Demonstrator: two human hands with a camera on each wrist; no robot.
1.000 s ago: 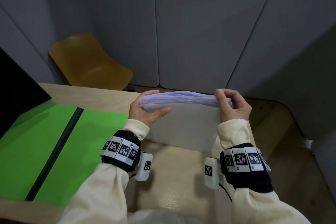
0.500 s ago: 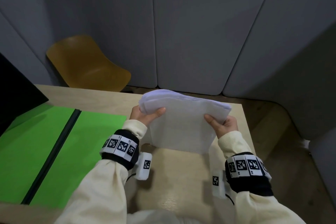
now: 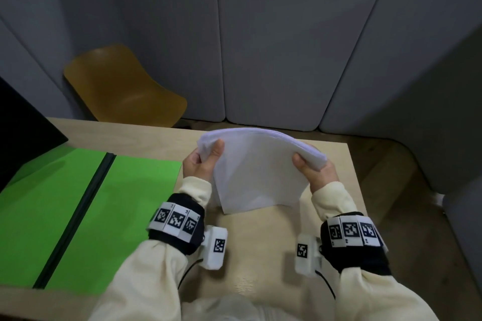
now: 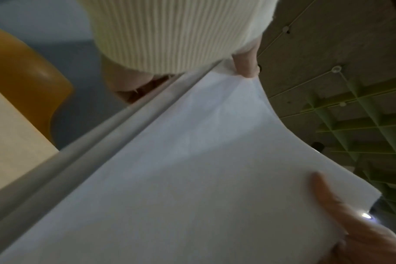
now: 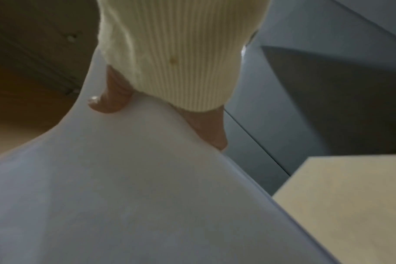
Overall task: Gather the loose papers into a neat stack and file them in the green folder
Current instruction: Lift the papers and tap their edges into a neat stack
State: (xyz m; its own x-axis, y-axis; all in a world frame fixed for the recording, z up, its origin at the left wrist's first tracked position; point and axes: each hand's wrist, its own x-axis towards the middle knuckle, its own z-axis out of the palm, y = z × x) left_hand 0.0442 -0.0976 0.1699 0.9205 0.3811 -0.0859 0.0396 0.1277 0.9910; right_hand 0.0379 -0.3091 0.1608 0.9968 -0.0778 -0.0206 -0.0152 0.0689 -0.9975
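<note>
A stack of white papers is held above the wooden table, bowed upward in the middle with its lower edge hanging toward me. My left hand grips the stack's top left corner, thumb on the near face. At the right edge my right hand grips the stack, thumb on top. The left wrist view shows the papers with my left thumb pressed on them. In the right wrist view the papers fill the lower part. The green folder lies open and flat on the table, to the left.
A black panel overhangs the folder's far left corner. An orange chair stands behind the table against grey padded walls. The table's right edge runs just beside my right hand, with floor beyond.
My right hand left the stack's top edge and now grips its right side lower down. The stack has dropped and bowed, tilting toward me. The left hand kept its hold.
</note>
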